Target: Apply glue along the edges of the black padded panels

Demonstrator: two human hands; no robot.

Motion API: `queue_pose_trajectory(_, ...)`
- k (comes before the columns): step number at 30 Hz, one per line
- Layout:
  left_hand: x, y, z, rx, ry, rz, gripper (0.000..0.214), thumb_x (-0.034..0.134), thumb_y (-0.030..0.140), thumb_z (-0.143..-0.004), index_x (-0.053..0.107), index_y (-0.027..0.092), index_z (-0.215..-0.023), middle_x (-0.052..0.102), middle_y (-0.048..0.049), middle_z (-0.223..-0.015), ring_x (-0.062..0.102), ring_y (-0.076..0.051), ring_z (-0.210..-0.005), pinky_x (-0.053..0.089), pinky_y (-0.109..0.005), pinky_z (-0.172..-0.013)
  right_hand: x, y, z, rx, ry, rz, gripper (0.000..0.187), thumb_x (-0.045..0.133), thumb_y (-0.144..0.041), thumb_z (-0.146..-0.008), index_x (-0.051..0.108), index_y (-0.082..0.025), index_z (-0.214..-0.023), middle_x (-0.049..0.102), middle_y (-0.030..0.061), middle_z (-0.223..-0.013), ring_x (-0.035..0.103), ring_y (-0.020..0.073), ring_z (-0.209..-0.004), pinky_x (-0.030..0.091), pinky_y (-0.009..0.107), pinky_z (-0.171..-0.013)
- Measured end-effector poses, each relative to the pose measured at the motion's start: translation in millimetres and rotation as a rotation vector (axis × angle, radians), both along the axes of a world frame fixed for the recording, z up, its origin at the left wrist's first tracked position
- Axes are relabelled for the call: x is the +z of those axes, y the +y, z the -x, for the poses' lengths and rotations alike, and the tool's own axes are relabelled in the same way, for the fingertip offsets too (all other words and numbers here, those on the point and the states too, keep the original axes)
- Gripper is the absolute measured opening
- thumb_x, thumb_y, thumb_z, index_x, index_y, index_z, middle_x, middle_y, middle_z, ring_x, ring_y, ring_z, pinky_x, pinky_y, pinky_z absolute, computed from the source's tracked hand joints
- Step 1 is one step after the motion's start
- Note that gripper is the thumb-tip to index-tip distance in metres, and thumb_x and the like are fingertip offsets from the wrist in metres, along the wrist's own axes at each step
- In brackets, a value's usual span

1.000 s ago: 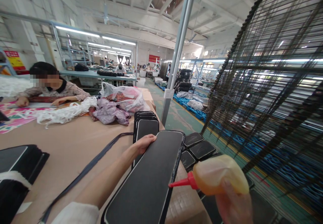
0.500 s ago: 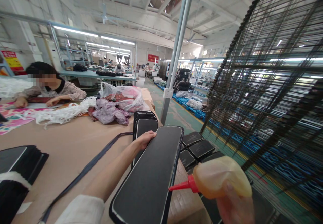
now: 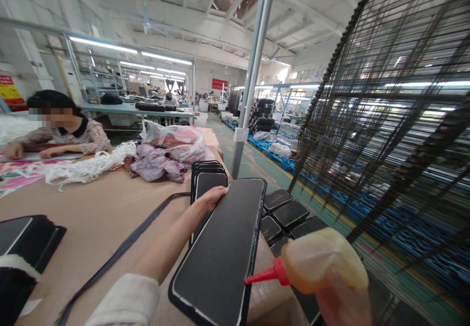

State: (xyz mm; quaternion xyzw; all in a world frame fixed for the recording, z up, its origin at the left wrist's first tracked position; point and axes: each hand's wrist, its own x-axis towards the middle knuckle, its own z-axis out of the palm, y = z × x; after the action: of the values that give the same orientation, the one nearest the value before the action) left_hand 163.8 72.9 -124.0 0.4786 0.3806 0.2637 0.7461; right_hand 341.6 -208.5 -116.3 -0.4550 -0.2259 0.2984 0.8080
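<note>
Head view: the black panel (image 3: 216,257) sat slantwise over the brown table (image 3: 99,208), central and near. Left hand (image 3: 214,197) pinched the panel's far left edge, fingers mostly hidden; likely a steadying hold, leaving its face and right rim clear. Right hand (image 3: 341,291), to the panel's right, clasped a yellowish bottle (image 3: 319,255) with its red nozzle (image 3: 266,273) aimed back at the panel; tip at the right rim, contact too fine to judge. The bottle's sideways lean probably let its contents reach the nozzle. Beyond the panel, partly screened by it: a stack of similar panels (image 3: 211,181), perhaps parked there for easy reach. Left of the panel, a dark strip (image 3: 128,240) crossed the table; farther left, a bundle (image 3: 40,243) bound with a white band (image 3: 18,261), presumably to keep it together. Right of the panel, lower down, dark pieces (image 3: 291,214) lay spread out.
</note>
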Motion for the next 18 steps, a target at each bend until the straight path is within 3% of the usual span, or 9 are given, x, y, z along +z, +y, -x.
queue_pose_trajectory(5,-0.9,5.0,-2.5,0.003,0.000,-0.008,0.021,0.072,0.025,-0.069,0.054,0.016,-0.071,0.059,0.0030,-0.054,0.054,-0.011,-0.045,0.044,-0.022,-0.049,14.7,-0.4,11.2,-0.037,-0.001,0.035,0.062,0.083,-0.042,-0.052,0.064,-0.018,-0.105,0.067,0.0105,-0.071,0.065,0.0344,-0.069,0.055,0.044,-0.059)
queue_pose_trajectory(11,-2.0,9.8,-6.5,0.016,0.006,-0.007,0.018,0.071,0.024,-0.071,0.054,0.015,-0.071,0.060,0.0016,-0.054,0.055,-0.012,-0.047,0.045,-0.023,-0.049,16.0,-4.8,10.1,-0.041,0.038,0.024,0.064,0.084,-0.041,-0.049,0.064,-0.019,-0.106,0.066,0.0097,-0.067,0.065,0.0343,-0.064,0.055,0.043,-0.055)
queue_pose_trajectory(18,-2.2,13.1,-10.1,0.058,0.009,0.003,0.018,0.070,0.024,-0.072,0.054,0.015,-0.074,0.061,0.0016,-0.054,0.057,-0.013,-0.047,0.048,-0.025,-0.051,18.5,-8.8,10.4,-0.071,0.077,0.051,0.077,0.085,-0.043,-0.046,0.059,-0.021,-0.115,0.069,0.0143,-0.089,0.065,0.0382,-0.078,0.056,0.045,-0.062)
